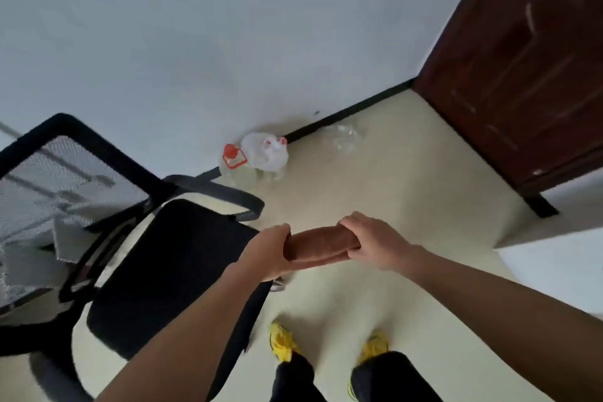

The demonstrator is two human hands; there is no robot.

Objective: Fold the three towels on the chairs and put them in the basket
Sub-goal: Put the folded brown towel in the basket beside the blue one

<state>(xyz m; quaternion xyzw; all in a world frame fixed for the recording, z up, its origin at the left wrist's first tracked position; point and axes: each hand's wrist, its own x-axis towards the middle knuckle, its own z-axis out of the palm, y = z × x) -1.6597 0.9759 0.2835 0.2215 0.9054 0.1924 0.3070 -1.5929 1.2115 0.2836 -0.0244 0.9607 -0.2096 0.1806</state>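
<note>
Brown towel (321, 243) gripped endwise, chair (169, 271) just left

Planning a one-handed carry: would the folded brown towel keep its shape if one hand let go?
Probably not: the brown towel is soft cloth, held at both ends by the left hand and right hand, so a freed end would likely droop. A small bundle, it is probably light.

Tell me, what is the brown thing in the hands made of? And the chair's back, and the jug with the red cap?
The brown towel, gripped by the left hand and right hand, looks like soft matte cloth: it folds and looks fuzzy. The chair's back seems to be black mesh in a hard frame; you can see through it. The jug looks like clear, glossy plastic.
</note>
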